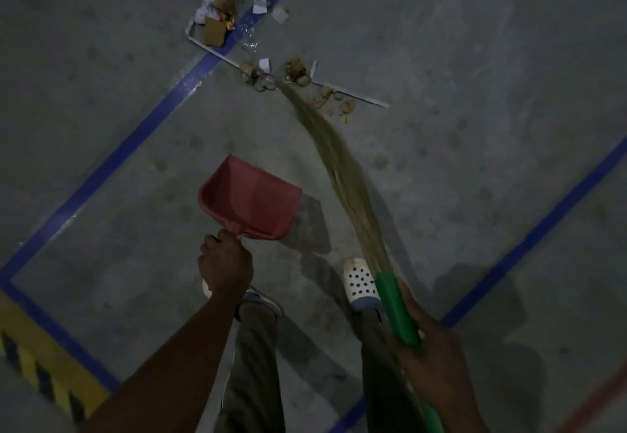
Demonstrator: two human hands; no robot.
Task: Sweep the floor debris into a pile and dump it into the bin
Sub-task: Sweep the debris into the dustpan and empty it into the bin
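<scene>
My left hand (224, 263) grips the handle of a red dustpan (251, 199), which hangs just above the concrete floor in front of my feet. My right hand (437, 368) grips the green handle (398, 308) of a long straw broom (334, 157). The broom's tip reaches forward to a scatter of brown debris (298, 71) with paper scraps and a wire ring. Farther off lies a bigger heap of debris (224, 8) with a cardboard piece, paper bits and plastic wrap. No bin is in view.
Blue tape lines (142, 134) cross the grey floor, one more (536, 239) at the right. A white strip (353, 93) lies among the nearer debris. Yellow-black hazard marking (44, 361) sits at the lower left. My feet in a white clog (359, 283) and a shoe stand below the dustpan.
</scene>
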